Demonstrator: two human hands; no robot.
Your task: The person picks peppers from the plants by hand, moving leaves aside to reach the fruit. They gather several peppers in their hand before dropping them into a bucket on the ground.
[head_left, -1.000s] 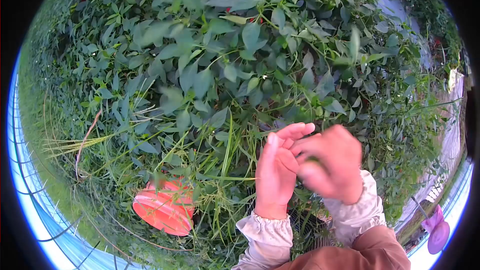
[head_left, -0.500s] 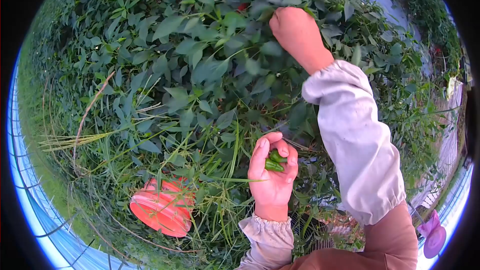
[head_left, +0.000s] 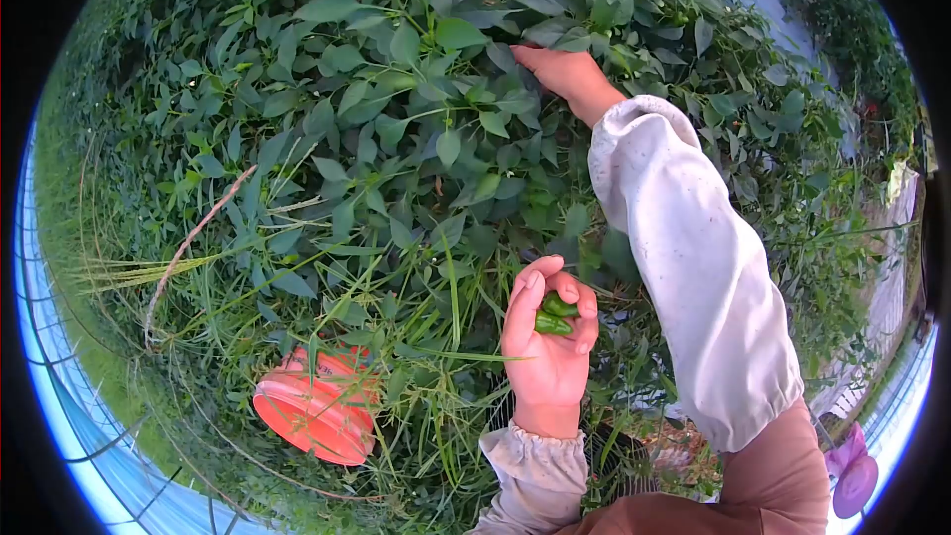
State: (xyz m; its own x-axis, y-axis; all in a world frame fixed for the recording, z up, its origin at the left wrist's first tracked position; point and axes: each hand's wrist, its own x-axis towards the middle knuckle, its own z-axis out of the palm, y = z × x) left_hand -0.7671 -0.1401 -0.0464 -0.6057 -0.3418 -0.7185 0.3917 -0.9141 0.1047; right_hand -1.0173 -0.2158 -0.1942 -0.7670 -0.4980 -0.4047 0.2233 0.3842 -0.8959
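My left hand (head_left: pixel 547 369) is in the lower middle, palm up, with its fingers curled round green peppers (head_left: pixel 555 323); at least two show between thumb and fingers. At the upper middle, my right hand (head_left: pixel 570 75) reaches in among the leaves of a pepper plant (head_left: pixel 411 89). Leaves cover most of its fingers, so whether it grips anything there is hidden. Pale sleeve covers (head_left: pixel 693 258) run along my right forearm and round my left wrist.
An orange-red bucket (head_left: pixel 315 411) lies tilted in the grass at lower left, partly behind blades. A dry, bent stem (head_left: pixel 193 238) rises left of the plants. Pale ground sheeting (head_left: pixel 758 0) runs along the upper right. A purple object (head_left: pixel 854 481) is at the lower right edge.
My right hand has gone from a closed fist above the leaves to reaching left and under them. My left hand shifts slightly right, still holding the peppers.
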